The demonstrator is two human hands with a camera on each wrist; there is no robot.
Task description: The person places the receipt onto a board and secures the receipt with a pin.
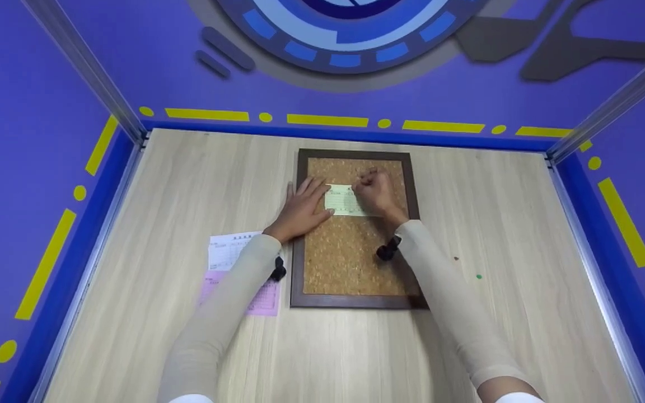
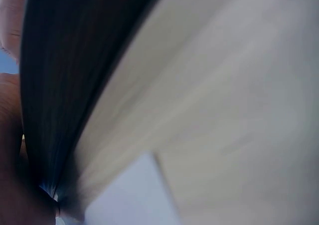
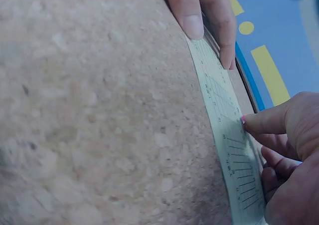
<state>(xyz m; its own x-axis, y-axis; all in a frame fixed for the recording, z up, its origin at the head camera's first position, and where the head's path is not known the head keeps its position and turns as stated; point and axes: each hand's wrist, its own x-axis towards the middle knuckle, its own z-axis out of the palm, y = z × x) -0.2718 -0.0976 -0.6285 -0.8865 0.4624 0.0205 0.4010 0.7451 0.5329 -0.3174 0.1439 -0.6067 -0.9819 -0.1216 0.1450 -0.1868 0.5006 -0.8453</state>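
Both hands [image 1: 303, 210] [image 1: 379, 195] (right pinching) touch green paper [image 1: 341, 202].

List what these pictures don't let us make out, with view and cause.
Head: right end of the green slip, behind the right hand.
Head: part of the pink sheet, behind the left sleeve.
Head: green speck, too small to identify.
Left wrist: pale sheet, blurred and cut off by the bottom edge.
Right wrist: pink item, partly covered by fingertips.
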